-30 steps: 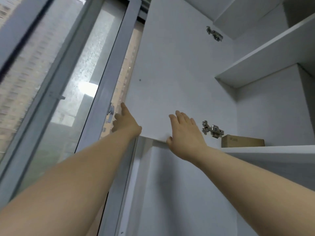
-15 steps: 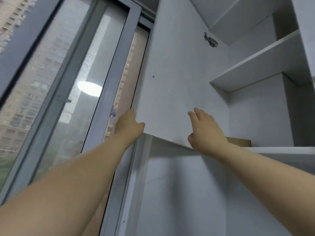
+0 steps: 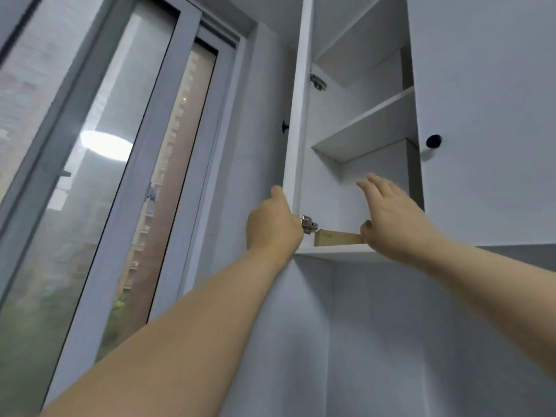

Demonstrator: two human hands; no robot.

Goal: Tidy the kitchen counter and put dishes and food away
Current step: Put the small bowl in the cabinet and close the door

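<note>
window: far left, grey sliding frames, round light glare in the glass.
left arm: bare forearm, rises from the bottom left and stretches up and to the right.
left hand: at the bottom corner of the cabinet door, back of the hand to the camera. Thumb lies up along the door's outer face and the fingers curl round the edge, so it grips the door.
cabinet door: seen edge-on, swung out toward the camera. Its door knob sticks out of the left face, above the left hand.
lower hinge: just right of the left hand's knuckles; contact can't tell.
upper hinge: high on the door's inner side.
cabinet shelf: white, mid-height in the open carcass, another shelf above it.
cardboard box: lies flat on the bottom board, between the two hands, just right of the lower hinge.
right hand: up in front of the opening, fingers straight and spread, pointing up-left, holding nothing. Thumb tip is at the box's right end; touching or not, can't tell.
right arm: comes in from the right edge and reaches up-left.
neighbour door: closed, right of the opening. Its black knob sits above the right hand.
</note>
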